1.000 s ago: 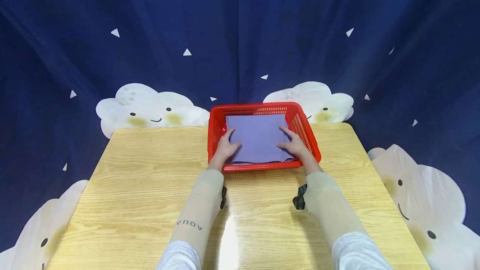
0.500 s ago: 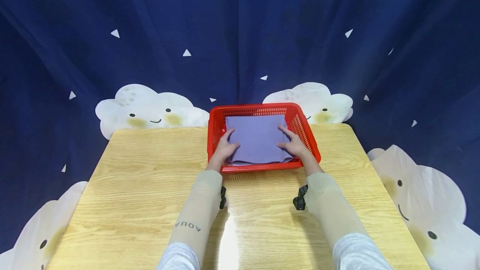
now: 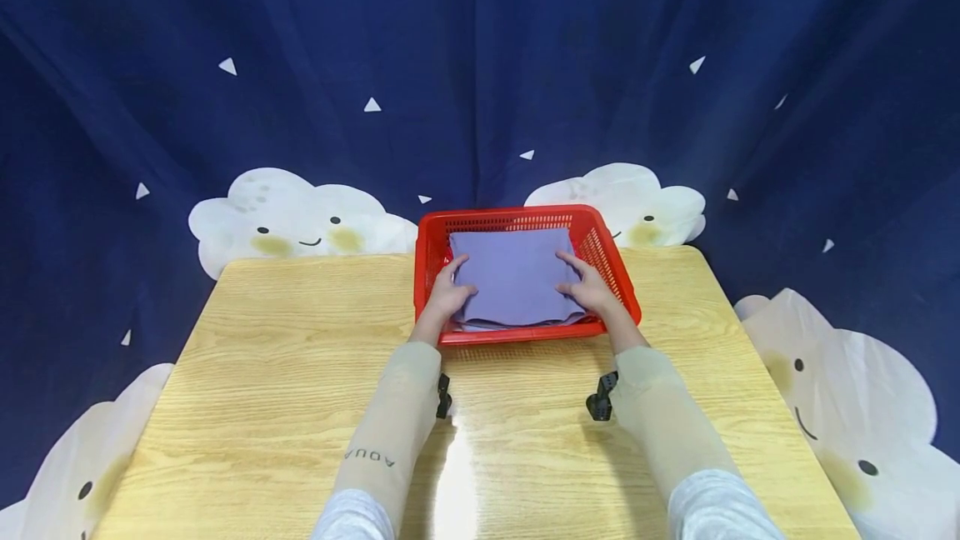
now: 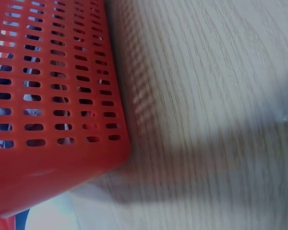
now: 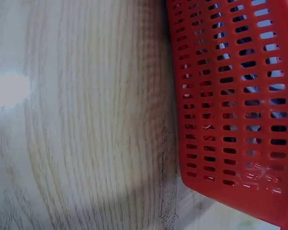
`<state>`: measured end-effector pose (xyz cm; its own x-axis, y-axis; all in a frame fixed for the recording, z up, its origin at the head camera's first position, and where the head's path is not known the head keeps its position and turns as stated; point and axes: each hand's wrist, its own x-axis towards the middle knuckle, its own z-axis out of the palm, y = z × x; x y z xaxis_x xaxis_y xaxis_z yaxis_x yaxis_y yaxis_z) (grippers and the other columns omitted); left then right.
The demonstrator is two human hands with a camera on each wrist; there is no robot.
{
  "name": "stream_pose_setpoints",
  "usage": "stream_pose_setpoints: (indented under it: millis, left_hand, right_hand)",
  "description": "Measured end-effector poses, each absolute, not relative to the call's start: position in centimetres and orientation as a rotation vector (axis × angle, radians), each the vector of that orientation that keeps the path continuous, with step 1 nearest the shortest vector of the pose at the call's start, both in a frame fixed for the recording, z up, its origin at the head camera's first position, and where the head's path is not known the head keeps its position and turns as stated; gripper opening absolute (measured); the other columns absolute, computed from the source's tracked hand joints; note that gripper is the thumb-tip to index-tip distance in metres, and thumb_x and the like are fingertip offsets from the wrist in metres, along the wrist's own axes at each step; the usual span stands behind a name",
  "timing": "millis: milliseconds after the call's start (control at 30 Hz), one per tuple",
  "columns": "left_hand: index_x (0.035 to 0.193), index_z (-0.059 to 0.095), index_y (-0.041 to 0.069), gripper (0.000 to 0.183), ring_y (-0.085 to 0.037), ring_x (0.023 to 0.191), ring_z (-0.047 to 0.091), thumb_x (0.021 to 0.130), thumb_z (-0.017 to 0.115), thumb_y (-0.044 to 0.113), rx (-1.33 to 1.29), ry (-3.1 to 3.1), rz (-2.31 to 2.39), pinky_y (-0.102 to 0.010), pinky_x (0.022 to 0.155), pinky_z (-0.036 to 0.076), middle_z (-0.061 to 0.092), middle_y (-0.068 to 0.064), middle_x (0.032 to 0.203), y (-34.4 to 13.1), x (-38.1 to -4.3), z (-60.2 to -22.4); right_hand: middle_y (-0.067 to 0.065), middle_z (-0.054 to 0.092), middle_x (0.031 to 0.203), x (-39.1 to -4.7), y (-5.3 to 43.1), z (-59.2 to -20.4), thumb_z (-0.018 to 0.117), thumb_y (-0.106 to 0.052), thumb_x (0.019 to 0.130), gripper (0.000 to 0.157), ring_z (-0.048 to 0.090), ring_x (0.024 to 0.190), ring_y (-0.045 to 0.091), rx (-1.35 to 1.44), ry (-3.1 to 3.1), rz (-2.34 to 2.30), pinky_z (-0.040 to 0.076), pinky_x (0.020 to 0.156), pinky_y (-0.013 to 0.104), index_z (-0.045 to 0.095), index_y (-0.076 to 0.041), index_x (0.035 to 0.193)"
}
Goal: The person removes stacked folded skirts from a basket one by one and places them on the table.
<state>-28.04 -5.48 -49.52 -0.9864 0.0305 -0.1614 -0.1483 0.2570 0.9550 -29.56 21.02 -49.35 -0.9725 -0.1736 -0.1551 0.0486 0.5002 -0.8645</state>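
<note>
Red plastic basket [image 3: 517, 334] sits near the far edge of the table [image 3: 300, 373]. Going left to right: the left hand [image 3: 447, 297] is inside its left end, thumb and forefinger spread loose at the edge of a purple cloth [image 3: 513, 277]. The cloth lies mostly flat in the basket, front edge a bit wavy. Then the right hand [image 3: 592, 290], same relaxed spread; can't tell what either hand's lower fingers are doing. My take: work both sides evenly, hands level, and don't drag one corner or it'll probably bunch up.
</note>
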Motion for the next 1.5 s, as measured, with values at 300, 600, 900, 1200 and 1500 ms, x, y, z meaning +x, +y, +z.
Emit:
stream_pose_setpoints:
  millis: [300, 600, 900, 1200, 1500]
  left_hand:
    - [0.136, 0.043, 0.014, 0.064, -0.031, 0.123, 0.036, 0.076, 0.056, -0.002, -0.108, 2.368, 1.865, -0.046, 0.101, 0.033, 0.034, -0.017, 0.141, -5.7, -28.0, -49.1]
    - [0.135, 0.045, 0.012, 0.065, -0.028, 0.121, 0.037, 0.073, 0.057, -0.004, -0.090, 2.387, 1.867, -0.042, 0.100, 0.034, 0.037, -0.016, 0.139, -6.6, -27.6, -47.5]
    - [0.136, 0.044, 0.012, 0.064, -0.028, 0.121, 0.038, 0.075, 0.057, -0.005, -0.056, 2.306, 1.935, -0.042, 0.101, 0.033, 0.034, -0.014, 0.141, -8.3, -26.6, -45.3]
    - [0.138, 0.041, 0.014, 0.067, -0.030, 0.105, 0.049, 0.076, 0.056, -0.006, -0.031, 2.258, 1.940, -0.034, 0.080, 0.047, 0.035, -0.019, 0.137, -11.1, -24.7, -43.3]
    - [0.140, 0.039, 0.018, 0.069, -0.022, 0.078, 0.060, 0.077, 0.055, -0.006, -0.043, 2.207, 1.983, -0.029, 0.061, 0.052, 0.033, -0.018, 0.140, -14.5, -22.9, -42.4]
  right_hand:
    - [0.010, 0.019, 0.150, -29.4, 21.0, -48.1, 0.058, -0.002, 0.085, 0.062, 0.011, 0.138, 0.029, -0.078, 2.497, -1.496, 0.021, 0.107, 0.049, 0.036, -0.018, 0.141]
    - [0.007, 0.023, 0.150, -29.1, 20.4, -46.7, 0.058, 0.000, 0.084, 0.063, 0.013, 0.137, 0.026, -0.116, 2.479, -1.551, 0.025, 0.106, 0.047, 0.037, -0.017, 0.141]
    - [0.008, 0.023, 0.149, -27.8, 19.0, -44.5, 0.059, 0.003, 0.082, 0.063, 0.015, 0.136, 0.024, -0.155, 2.417, -1.672, 0.026, 0.105, 0.045, 0.038, -0.012, 0.140]
    - [0.004, 0.019, 0.150, -26.3, 16.5, -43.5, 0.058, 0.007, 0.082, 0.066, 0.022, 0.129, 0.021, -0.121, 2.246, -1.860, 0.041, 0.091, 0.032, 0.038, -0.014, 0.140]
    - [0.005, 0.025, 0.148, -24.0, 13.1, -42.6, 0.058, 0.009, 0.079, 0.067, 0.018, 0.131, 0.015, -0.175, 2.252, -1.963, 0.038, 0.090, 0.026, 0.038, -0.011, 0.140]
